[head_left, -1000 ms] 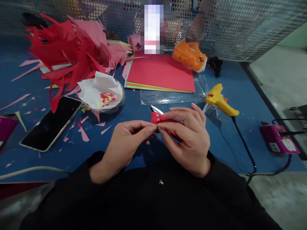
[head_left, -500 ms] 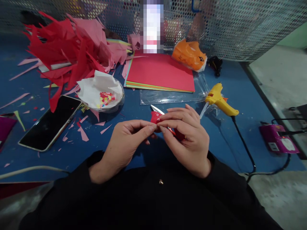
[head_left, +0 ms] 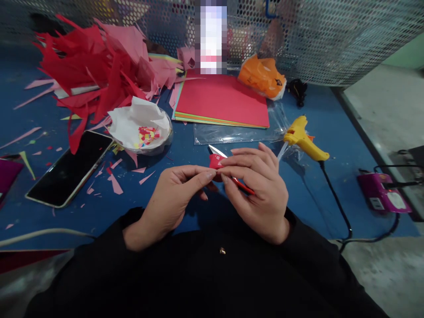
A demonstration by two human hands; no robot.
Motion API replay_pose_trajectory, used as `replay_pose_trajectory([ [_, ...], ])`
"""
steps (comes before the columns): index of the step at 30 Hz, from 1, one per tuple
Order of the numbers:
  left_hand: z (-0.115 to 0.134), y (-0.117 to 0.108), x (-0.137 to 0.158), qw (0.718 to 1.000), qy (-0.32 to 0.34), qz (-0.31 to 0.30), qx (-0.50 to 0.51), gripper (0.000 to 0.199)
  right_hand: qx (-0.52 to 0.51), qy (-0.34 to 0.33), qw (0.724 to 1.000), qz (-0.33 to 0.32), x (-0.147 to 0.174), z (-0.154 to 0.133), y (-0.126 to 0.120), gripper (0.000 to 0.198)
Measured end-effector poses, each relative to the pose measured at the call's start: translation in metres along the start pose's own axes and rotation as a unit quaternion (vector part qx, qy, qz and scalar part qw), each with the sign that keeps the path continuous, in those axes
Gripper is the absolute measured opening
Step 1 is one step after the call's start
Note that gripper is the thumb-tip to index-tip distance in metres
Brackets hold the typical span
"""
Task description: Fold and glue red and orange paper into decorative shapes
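A small red paper piece with pale square marks (head_left: 216, 160) is pinched at the fingertips of both hands, in front of my body. My left hand (head_left: 175, 192) comes in from the left, thumb against forefinger at the piece's lower edge. From the other side, my right hand (head_left: 261, 192) grips it with thumb and fingers, hiding part of it. Beneath and behind the right hand are scissors with red handles (head_left: 245, 187); their blades point away to the left. Whether they touch that hand I cannot tell.
A paper-lined bowl (head_left: 164, 140) holds bits of coloured paper. Around it are a phone (head_left: 71, 170), paper scraps (head_left: 115, 182) and a red paper heap (head_left: 92, 66). Coloured sheets (head_left: 221, 99), an orange packet (head_left: 263, 78), a yellow glue gun (head_left: 306, 139) and a purple power strip (head_left: 377, 192) lie farther right.
Both hands stay at nearly the same spot, still pinching the red paper piece. The right hand's fingers have shifted very slightly, and more of the scissors' red handle shows.
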State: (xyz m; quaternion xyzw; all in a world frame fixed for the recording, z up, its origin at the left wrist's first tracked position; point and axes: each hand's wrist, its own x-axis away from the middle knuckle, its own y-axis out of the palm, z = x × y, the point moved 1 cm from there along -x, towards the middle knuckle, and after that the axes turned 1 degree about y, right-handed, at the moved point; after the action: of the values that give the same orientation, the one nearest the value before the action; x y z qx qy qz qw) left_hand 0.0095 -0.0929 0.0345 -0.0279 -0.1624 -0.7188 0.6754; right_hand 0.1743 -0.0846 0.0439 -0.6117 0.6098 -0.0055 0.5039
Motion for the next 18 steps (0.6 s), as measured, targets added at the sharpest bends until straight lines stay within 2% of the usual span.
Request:
replay_pose_trajectory([
  [6, -0.0007, -0.0013, -0.0006, 1.0, -0.009, 0.0, -0.003, 0.014, 0.053, -0.041, 0.997, 0.034, 0.0009, 0.0, 0.0035, 0.018],
  [18, 0.001, -0.0009, 0.001, 0.996, 0.04, 0.011, -0.076, 0.011, 0.033, -0.017, 0.999, 0.011, 0.0023, 0.0022, 0.0027, 0.016],
])
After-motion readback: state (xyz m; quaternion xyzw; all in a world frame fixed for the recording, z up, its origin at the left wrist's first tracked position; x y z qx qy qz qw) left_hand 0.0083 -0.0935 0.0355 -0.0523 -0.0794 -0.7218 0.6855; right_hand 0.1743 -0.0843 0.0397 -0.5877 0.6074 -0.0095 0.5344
